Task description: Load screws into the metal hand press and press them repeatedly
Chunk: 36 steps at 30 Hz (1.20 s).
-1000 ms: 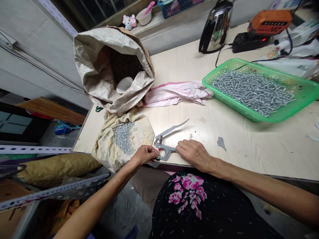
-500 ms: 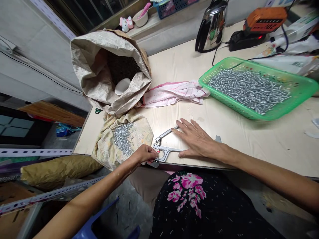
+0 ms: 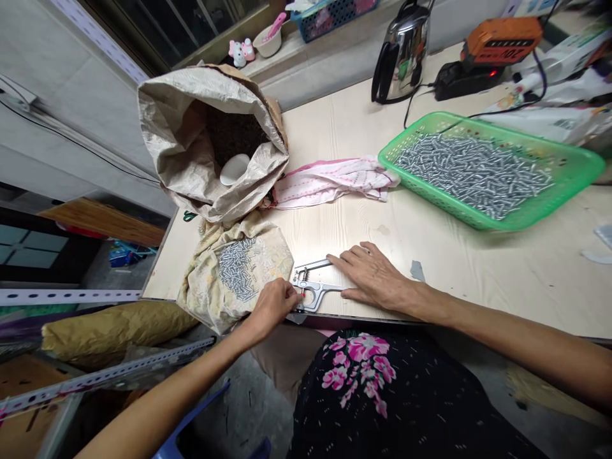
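Silver hand-press pliers (image 3: 321,291) lie at the table's front edge, with a small spring and a red bit near the jaws. My right hand (image 3: 370,275) is around the ends of both handles, fingers on the upper one and thumb at the lower one. At the jaws, the fingertips of my left hand (image 3: 278,301) are pinched together beside the red bit. Whatever they hold is too small and hidden to make out. Just left of the pliers, a heap of small silver metal pins (image 3: 238,268) rests on a crumpled patterned cloth (image 3: 275,245).
A green plastic basket (image 3: 568,182) full of similar metal pieces stands at the right. Behind the cloth, an open sack (image 3: 162,127) holds dark contents and a white scoop (image 3: 234,169). A pink-white towel (image 3: 335,182), a kettle (image 3: 406,54) and an orange battery (image 3: 502,41) are further back.
My right hand has closed further, bringing the upper handle down towards the lower one. The left fingertips stay at the jaws. The view has shifted slightly.
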### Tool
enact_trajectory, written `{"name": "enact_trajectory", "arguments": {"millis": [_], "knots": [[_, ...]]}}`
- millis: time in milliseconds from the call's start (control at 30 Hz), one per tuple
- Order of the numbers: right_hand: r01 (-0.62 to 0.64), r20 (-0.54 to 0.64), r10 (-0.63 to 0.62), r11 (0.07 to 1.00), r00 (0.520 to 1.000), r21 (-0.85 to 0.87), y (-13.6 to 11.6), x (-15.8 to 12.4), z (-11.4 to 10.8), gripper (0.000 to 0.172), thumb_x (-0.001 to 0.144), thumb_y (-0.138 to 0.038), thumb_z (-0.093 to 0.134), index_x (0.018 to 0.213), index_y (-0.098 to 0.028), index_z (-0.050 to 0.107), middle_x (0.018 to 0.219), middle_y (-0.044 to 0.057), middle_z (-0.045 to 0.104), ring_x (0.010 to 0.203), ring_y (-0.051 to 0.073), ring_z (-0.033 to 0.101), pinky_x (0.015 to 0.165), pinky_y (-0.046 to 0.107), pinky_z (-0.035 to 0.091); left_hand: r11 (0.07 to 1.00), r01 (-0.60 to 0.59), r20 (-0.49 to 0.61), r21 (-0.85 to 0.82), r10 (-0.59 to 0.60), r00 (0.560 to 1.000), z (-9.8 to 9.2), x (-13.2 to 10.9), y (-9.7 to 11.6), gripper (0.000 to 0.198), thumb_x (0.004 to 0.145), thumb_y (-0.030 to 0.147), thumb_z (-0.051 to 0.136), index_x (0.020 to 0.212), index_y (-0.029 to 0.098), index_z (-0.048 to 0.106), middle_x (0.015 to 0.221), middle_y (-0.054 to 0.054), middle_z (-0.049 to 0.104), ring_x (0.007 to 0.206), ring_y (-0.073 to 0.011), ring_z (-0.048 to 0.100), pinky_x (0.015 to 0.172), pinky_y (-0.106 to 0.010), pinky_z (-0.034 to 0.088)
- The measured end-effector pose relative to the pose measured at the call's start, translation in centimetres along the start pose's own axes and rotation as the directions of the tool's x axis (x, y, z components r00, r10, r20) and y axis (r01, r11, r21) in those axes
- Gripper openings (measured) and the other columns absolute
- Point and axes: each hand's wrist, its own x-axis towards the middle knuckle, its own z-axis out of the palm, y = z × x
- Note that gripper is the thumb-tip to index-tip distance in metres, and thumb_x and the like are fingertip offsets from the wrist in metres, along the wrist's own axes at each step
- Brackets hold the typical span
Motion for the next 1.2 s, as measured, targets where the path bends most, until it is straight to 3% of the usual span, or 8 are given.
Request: {"name": "enact_trajectory", "arguments": {"millis": [67, 100, 233, 300, 367, 500, 867, 1200], "knots": [[0.003, -0.007, -0.003, 1.000, 1.000, 0.028, -0.3, -0.1, 0.2, 0.062, 0.082, -0.032, 0.067, 0.134, -0.013, 0.041, 0.106, 0.011, 0.060, 0.096, 0.026, 0.050, 0.091, 0.044, 0.037, 0.953, -0.205, -0.175, 0.225, 0.246, 0.953, 0.6, -0.7, 0.9, 0.019, 0.083, 0.033, 0.062, 0.083, 0.015, 0.068, 0.085, -0.007, 0.063, 0.083, -0.0210, 0.062, 0.075, -0.032, 0.051], [0.001, -0.016, 0.000, 0.999, 1.000, 0.043, -0.4, -0.2, 0.4, 0.063, 0.082, -0.031, 0.066, 0.135, -0.012, 0.039, 0.106, 0.012, 0.060, 0.096, 0.026, 0.050, 0.089, 0.043, 0.038, 0.907, -0.297, -0.196, 0.297, 0.362, 0.911, 1.0, -0.7, 1.4, 0.022, 0.084, 0.033, 0.064, 0.097, 0.015, 0.066, 0.098, -0.009, 0.063, 0.095, -0.0241, 0.060, 0.082, -0.036, 0.051], [-0.024, -0.070, 0.031, 0.995, 0.997, 0.097, -0.5, -0.7, 1.4, 0.076, 0.082, -0.032, 0.066, 0.143, -0.013, 0.025, 0.110, 0.014, 0.059, 0.100, 0.028, 0.051, 0.085, 0.044, 0.043, 0.708, -0.595, -0.067, 0.380, 0.662, 0.746, 2.3, 1.3, 2.9, 0.064, 0.080, 0.029, 0.071, 0.136, 0.017, 0.041, 0.137, -0.017, 0.047, 0.128, -0.0311, 0.043, 0.103, -0.048, 0.042], [-0.040, -0.082, 0.049, 0.993, 0.995, 0.113, -0.3, -1.0, 1.6, 0.083, 0.079, -0.036, 0.070, 0.144, -0.012, 0.022, 0.115, 0.015, 0.057, 0.104, 0.030, 0.050, 0.086, 0.045, 0.044, 0.655, -0.649, 0.009, 0.387, 0.701, 0.713, 2.4, 2.7, 3.2, 0.071, 0.081, 0.030, 0.069, 0.141, 0.016, 0.033, 0.139, -0.018, 0.045, 0.128, -0.0312, 0.043, 0.104, -0.048, 0.041], [-0.069, -0.075, 0.079, 0.990, 0.994, 0.120, 0.0, -1.4, 1.4, 0.081, 0.076, -0.039, 0.073, 0.139, -0.013, 0.029, 0.117, 0.016, 0.055, 0.104, 0.030, 0.049, 0.086, 0.044, 0.045, 0.629, -0.661, 0.070, 0.409, 0.700, 0.710, 2.2, 3.6, 3.5, 0.073, 0.082, 0.032, 0.069, 0.142, 0.014, 0.030, 0.134, -0.018, 0.049, 0.121, -0.0306, 0.047, 0.101, -0.046, 0.043], [-0.113, -0.028, 0.117, 0.987, 0.993, 0.111, 0.0, -1.8, 0.8, 0.050, 0.078, -0.037, 0.072, 0.116, -0.015, 0.049, 0.104, 0.012, 0.055, 0.094, 0.026, 0.049, 0.077, 0.039, 0.046, 0.588, -0.662, 0.128, 0.465, 0.695, 0.707, 1.6, 4.0, 4.3, 0.071, 0.082, 0.040, 0.068, 0.137, 0.010, 0.036, 0.123, -0.017, 0.054, 0.111, -0.0300, 0.049, 0.095, -0.045, 0.046], [-0.157, 0.017, 0.156, 0.987, 0.988, 0.032, 0.4, -1.2, 0.7, 0.012, 0.085, -0.024, 0.065, 0.091, -0.015, 0.059, 0.091, 0.008, 0.057, 0.085, 0.023, 0.049, 0.073, 0.034, 0.039, 0.597, -0.627, 0.184, 0.500, 0.635, 0.751, 1.5, 4.6, 6.1, 0.027, 0.091, 0.041, 0.057, 0.098, 0.015, 0.057, 0.097, -0.007, 0.058, 0.093, -0.0241, 0.049, 0.079, -0.037, 0.045], [-0.085, 0.005, 0.085, 0.993, 0.996, 0.088, 0.3, -1.2, 1.6, 0.013, 0.093, -0.014, 0.049, 0.082, -0.017, 0.055, 0.084, 0.005, 0.057, 0.081, 0.020, 0.049, 0.076, 0.033, 0.035, 0.574, -0.621, 0.151, 0.533, 0.658, 0.737, 2.9, 4.3, 5.4, 0.025, 0.097, 0.036, 0.046, 0.084, 0.017, 0.056, 0.086, -0.006, 0.059, 0.083, -0.0216, 0.049, 0.073, -0.035, 0.042]]}}
